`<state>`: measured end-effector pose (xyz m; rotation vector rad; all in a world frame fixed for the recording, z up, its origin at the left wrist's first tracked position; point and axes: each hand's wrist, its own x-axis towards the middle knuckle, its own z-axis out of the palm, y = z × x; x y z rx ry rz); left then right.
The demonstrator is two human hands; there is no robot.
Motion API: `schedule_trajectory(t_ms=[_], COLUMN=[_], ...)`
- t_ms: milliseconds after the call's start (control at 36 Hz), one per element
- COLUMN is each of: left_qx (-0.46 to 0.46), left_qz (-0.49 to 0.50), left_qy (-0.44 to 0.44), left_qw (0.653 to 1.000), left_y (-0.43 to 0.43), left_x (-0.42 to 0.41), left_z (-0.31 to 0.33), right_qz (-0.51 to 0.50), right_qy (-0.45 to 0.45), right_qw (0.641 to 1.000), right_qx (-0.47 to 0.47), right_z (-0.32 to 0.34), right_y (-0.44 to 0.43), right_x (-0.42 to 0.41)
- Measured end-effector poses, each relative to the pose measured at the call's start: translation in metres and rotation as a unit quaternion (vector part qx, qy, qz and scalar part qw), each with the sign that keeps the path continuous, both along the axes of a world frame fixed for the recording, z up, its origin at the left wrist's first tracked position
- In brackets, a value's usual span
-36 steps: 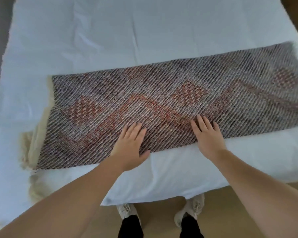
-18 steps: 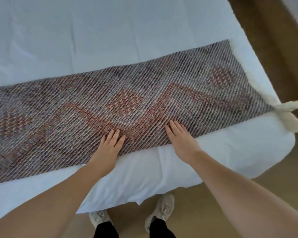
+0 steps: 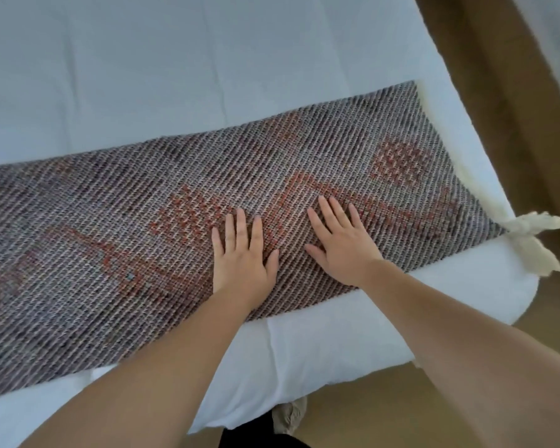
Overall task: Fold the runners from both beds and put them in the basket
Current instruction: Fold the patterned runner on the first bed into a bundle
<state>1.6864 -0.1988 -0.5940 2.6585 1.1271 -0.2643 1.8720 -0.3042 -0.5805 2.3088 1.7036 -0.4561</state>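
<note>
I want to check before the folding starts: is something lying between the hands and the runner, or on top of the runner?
Nothing visible does. The left hand and the right hand lie flat, palms down, directly on the woven runner, which is spread across the white bed. No other object rests on the runner. The basket is not in view.

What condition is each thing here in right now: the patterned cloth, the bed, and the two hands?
Runner: spread flat across the bed, not folded.
Tassel: hanging off the bed's right corner.
Bed sheet: white, lightly creased.
Left hand: open, palm down on the runner.
Right hand: open, palm down on the runner, fingers spread.
</note>
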Motion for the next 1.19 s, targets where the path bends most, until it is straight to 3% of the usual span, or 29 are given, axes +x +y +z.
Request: schedule_trajectory(t_ms=[361,500,806,944,1083,1194], left_qx=[-0.035,-0.04,-0.083,-0.093,-0.141,-0.176], left_qz=[-0.047,-0.044,0.092,0.188,0.218,0.267], left_qy=[-0.056,-0.081,-0.071,-0.014,-0.005,0.022], left_qw=[0.997,0.995,0.99,0.978,0.966,0.947], left_y=[-0.027,-0.056,-0.157,-0.172,-0.174,-0.165], left_x=[0.105,0.171,0.359,0.41,0.421,0.436], left_z=[-0.012,-0.011,-0.003,-0.006,-0.001,0.009], right_qz=[-0.043,-0.008,0.074,0.038,-0.018,-0.062], right_qy=[-0.031,-0.029,0.034,0.108,0.209,0.157], right_qw=[0.998,0.998,0.992,0.989,0.969,0.978], right_qx=[0.041,0.054,0.092,0.096,0.133,0.125], right_z=[-0.01,-0.014,-0.017,-0.015,0.002,0.018], right_y=[0.031,0.039,0.059,0.063,0.076,0.098], right_x=[0.125,0.196,0.329,0.358,0.358,0.358])
